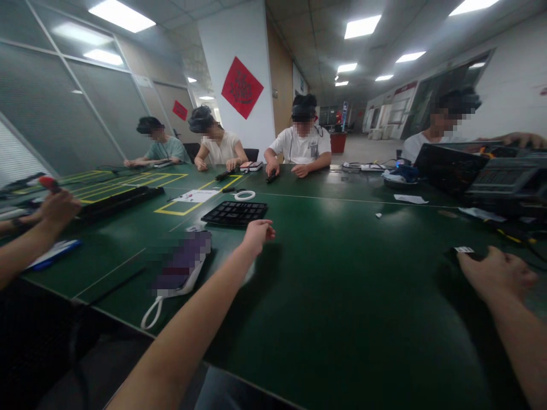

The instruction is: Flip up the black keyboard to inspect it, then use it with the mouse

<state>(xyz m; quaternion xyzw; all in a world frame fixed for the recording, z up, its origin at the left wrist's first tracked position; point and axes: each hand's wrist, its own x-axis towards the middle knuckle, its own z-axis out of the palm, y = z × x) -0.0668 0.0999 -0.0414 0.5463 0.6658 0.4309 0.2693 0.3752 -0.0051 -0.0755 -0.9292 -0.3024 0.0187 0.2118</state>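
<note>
My left hand is stretched out over the green table with its fingers curled into a loose fist, and nothing shows in it. It hovers just in front of a black keyboard. At the right, my right hand lies on the table with its back to me. Its fingers are closed around a small black part with a white label. A blurred flat item with a white cord loop lies to the left of my left forearm.
Several people sit along the far and right sides of the table. A co-worker's hand at the left holds a red-tipped tool. Black equipment and a laptop crowd the right side. Yellow tape marks, a white ring and papers lie beyond the keyboard.
</note>
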